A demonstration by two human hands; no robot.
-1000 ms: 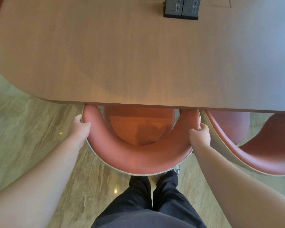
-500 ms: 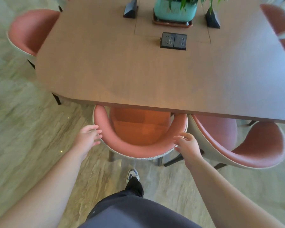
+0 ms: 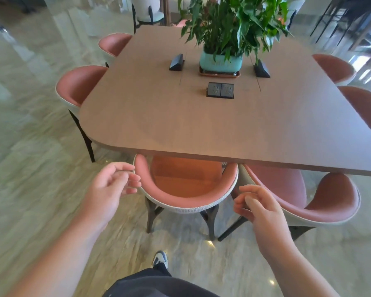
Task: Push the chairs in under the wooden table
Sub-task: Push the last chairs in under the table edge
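Note:
A pink tub chair (image 3: 185,200) with a grey outer shell sits straight ahead, its seat tucked under the near edge of the wooden table (image 3: 201,125). My left hand (image 3: 111,189) hovers beside the chair's left arm, fingers loosely curled and apart, holding nothing. My right hand (image 3: 259,209) hangs off the chair's right side, also empty with fingers spread. Another pink chair (image 3: 321,209) stands angled at the near right, partly under the table.
More pink chairs stand along the left side (image 3: 77,86) and right side (image 3: 364,108) of the table. A potted plant (image 3: 223,58) and a black socket box (image 3: 220,90) sit mid-table. Marble floor stretches to the left.
Both hands have let go of the chair's back and drawn away from it. My view has risen and pulled back, so the whole table now shows.

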